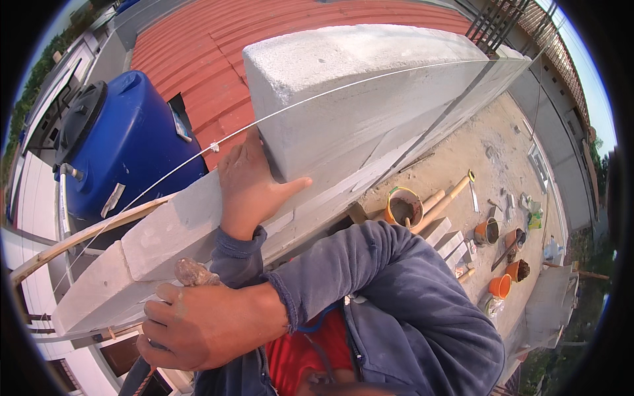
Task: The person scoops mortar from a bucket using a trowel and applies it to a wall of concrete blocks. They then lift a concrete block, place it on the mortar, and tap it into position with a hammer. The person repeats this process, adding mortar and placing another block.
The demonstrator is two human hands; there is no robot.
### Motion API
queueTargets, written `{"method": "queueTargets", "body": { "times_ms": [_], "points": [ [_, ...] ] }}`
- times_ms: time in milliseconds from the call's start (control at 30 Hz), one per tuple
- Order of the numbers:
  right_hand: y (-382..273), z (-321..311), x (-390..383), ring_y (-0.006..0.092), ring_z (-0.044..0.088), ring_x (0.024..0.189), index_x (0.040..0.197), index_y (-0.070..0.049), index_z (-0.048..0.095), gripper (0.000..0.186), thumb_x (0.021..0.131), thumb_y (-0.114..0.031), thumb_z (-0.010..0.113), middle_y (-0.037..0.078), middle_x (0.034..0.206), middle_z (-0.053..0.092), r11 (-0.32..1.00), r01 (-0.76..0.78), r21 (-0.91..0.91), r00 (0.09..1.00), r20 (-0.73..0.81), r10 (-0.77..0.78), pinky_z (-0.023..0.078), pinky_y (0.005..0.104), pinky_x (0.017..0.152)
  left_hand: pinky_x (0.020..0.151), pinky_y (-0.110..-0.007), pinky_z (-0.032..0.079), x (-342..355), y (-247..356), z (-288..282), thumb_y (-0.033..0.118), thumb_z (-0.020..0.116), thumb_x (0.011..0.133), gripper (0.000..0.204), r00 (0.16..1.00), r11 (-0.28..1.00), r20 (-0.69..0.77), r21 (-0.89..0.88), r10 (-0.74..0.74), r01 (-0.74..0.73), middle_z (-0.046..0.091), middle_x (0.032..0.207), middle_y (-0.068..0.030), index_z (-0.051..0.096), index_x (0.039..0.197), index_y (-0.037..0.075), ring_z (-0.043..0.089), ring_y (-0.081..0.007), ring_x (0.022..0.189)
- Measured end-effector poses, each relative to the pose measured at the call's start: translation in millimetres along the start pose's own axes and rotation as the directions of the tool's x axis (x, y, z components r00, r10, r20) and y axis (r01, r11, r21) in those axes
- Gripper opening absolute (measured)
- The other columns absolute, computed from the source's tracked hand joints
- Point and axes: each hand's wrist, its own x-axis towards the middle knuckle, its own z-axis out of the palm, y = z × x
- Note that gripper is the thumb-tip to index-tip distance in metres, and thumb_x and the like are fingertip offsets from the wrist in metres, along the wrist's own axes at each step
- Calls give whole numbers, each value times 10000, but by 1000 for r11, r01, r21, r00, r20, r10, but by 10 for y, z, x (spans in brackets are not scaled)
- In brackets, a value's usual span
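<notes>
My left hand (254, 188) lies against the end of an upper pale block (356, 105). Its thumb is spread along the block's side, and its fingers stretch up near the corner. Under the palm runs a lower course of pale blocks (175, 224). My right forearm crosses over the left one, and my right hand (201, 323) is closed round a tool. A knobby brown handle end (193, 272) sticks out above the fist; the tool's other end is mostly hidden. A taut white string (290, 105) passes along the wall, with a knot close to my left fingers.
A blue water tank (132, 145) stands left, beyond a bamboo pole (86, 244). Red roofing (191, 59) lies behind the wall. On the right-hand ground are a mortar bucket (403, 206), orange buckets (500, 286), loose blocks (451, 244) and poles. Rebar (498, 26) rises at the far end.
</notes>
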Motion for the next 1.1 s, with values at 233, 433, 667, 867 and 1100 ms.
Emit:
{"method": "queueTargets", "body": {
  "times_ms": [233, 433, 667, 867, 1100],
  "points": [
    [-76, -1685, -702, 240, 625, 812, 1292, 5, 639, 428, 918, -192, 704, 73, 885, 580, 959, -270, -87, 935, 213, 283, 491, 372, 733, 1143, -538, 445, -498, -56, -227, 406, 966, 746, 1036, 987, 974, -101, -177, 125, -142, 638, 1386, -249, 460, 1572, 39, 650, -402, 1247],
    [-10, -2557, -1912, 236, 644, 954, 1242, -110, 676, 348, 929, -190, 806, 40, 1005, 649, 799, -561, -217, 784, 171, 596, 489, 411, 836, 962, -531, 542, -706, 995, 8, 252, 872, 913, 332, 933, 422, -260, -838, 248, -346, 725, 1043, -127, 727, 1143, 61, 707, -323, 941],
    [-314, -2218, -2991, 180, 638, 976, 1314, -79, 690, 388, 957, -174, 806, 37, 1042, 689, 326, -905, -275, 426, -545, 722, 511, 388, 816, 816, -452, 513, -163, 1536, 1005, 142, 780, 993, 290, 781, 210, -162, -912, 603, -351, 574, 672, -45, 620, 760, 76, 551, -263, 628],
    [-909, -1870, -3110, 202, 691, 1057, 1405, -12, 575, 402, 1104, -275, 538, 124, 1176, 707, 391, -495, 776, -87, -492, 866, 576, 359, 945, 938, -420, 505, -241, 1812, 1605, 177, 794, 865, 169, 265, 106, -68, -799, 962, -591, 648, 879, -57, 660, 815, 86, 652, -289, 927],
    [-697, -1699, -2752, 171, 617, 647, 1496, -117, 457, 443, 1055, -133, 495, 60, 918, 570, 523, 44, 851, -220, -503, 836, 612, 381, 640, 1173, -530, 437, -739, 937, 771, 227, 795, 864, 365, 263, 255, 28, -358, 964, -898, 658, 1352, -41, 710, 1208, 141, 586, -284, 1333]
  ]
}}
